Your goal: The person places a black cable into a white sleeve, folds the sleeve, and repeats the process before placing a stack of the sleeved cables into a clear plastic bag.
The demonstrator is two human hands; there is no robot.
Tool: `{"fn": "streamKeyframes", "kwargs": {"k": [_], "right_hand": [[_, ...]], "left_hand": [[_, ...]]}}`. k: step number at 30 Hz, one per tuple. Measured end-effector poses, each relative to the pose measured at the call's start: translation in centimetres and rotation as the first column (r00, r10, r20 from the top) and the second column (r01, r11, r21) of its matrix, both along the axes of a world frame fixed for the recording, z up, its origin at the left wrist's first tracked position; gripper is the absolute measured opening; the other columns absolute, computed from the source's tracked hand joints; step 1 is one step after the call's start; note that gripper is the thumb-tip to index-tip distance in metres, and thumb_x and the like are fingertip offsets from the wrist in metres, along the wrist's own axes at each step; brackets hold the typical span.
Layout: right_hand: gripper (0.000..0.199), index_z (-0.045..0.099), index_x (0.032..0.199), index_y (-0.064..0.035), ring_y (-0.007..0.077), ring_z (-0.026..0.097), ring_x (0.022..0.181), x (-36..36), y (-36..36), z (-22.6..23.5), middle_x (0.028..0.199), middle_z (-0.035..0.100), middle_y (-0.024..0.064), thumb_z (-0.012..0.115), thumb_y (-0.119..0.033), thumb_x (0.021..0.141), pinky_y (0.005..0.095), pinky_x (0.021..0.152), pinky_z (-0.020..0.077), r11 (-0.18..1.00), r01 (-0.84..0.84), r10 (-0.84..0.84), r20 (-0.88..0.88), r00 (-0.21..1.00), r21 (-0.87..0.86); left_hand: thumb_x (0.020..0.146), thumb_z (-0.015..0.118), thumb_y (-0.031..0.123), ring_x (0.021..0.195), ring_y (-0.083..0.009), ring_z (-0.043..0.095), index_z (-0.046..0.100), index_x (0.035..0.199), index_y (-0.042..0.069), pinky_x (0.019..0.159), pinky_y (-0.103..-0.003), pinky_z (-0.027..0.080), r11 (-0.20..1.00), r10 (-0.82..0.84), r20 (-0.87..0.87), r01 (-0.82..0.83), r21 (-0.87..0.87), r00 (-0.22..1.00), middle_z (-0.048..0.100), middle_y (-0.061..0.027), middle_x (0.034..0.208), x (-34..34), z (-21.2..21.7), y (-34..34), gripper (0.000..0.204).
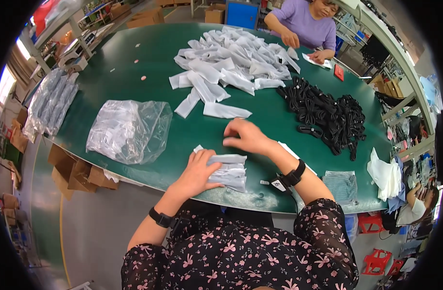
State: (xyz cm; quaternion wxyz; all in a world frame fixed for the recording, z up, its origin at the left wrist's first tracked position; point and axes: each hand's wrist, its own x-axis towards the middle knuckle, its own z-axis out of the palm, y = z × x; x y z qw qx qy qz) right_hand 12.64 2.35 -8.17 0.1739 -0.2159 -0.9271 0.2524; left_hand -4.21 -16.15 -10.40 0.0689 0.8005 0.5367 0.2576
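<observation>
My left hand [197,172] lies over the left end of a small row of white pouches [233,172] near the table's front edge. Its fingers and thumb span the row and hold it. Just beyond, my right hand [245,136] is raised with curved fingers apart from the thumb, and nothing shows between them. A loose white pouch [226,110] at the near edge of a large heap of white pouches [240,58] lies beyond that hand. What the pouches contain is hidden.
A clear bag of white pouches [127,130] lies left on the green table [129,67]. Bundled black cables [323,113] are heaped at right, near a striped grey-green packet [340,186] and white cloth [383,174]. Across the table, a co-worker [306,24] handles a pouch.
</observation>
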Motion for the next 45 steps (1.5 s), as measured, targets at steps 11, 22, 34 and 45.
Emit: {"fn": "streamKeyframes", "kwargs": {"k": [11,22,34,45], "right_hand": [[0.033,0.059,0.105,-0.0014,0.0266,0.063,0.084,-2.6,5.1,-4.2,0.090,0.063,0.0113,0.071,-0.022,0.083,0.0388,0.073,0.0506,0.960,0.263,-0.269,-0.062,0.961,-0.097],[0.032,0.059,0.109,-0.0012,0.0113,0.063,0.073,-1.9,3.5,0.2,0.086,0.065,0.0052,0.068,-0.025,0.090,0.0259,0.066,0.0503,0.655,0.008,-0.366,-0.308,0.878,-0.755],[0.048,0.061,0.107,-0.0021,0.0363,0.058,0.105,1.6,0.7,0.1,0.111,0.061,0.0197,0.079,-0.032,0.074,0.0433,0.088,0.0474,0.992,0.097,-0.069,0.299,0.952,-0.078],[0.044,0.060,0.108,-0.0022,0.0288,0.062,0.099,0.4,2.4,-0.1,0.108,0.063,0.0159,0.077,-0.032,0.079,0.0381,0.082,0.0491,0.740,-0.148,0.377,0.223,0.899,-0.656]], "left_hand": [[0.063,0.086,0.033,0.116,-0.0349,0.045,0.049,0.125,0.004,0.099,-0.045,0.035,0.999,0.037,0.039,-0.035,-0.036,0.999,0.050,-0.0154,0.123,0.8,-0.4,-0.5,0.078],[0.062,0.086,0.031,0.117,-0.0352,0.044,0.044,0.133,0.000,0.102,-0.045,0.035,0.997,0.061,0.014,-0.060,-0.052,0.998,0.049,-0.0156,0.123,1.1,-0.2,0.3,0.089],[0.060,0.088,0.032,0.124,-0.0371,0.040,0.051,0.127,0.005,0.105,-0.049,0.034,0.995,0.069,0.056,-0.065,-0.078,0.996,0.045,-0.0172,0.129,0.8,-0.3,0.2,0.081],[0.059,0.089,0.035,0.135,-0.0430,0.030,0.055,0.121,0.010,0.111,-0.054,0.028,0.985,-0.012,0.096,0.028,-0.169,0.995,0.033,-0.0206,0.141,-0.5,-0.2,1.7,0.075]]}}
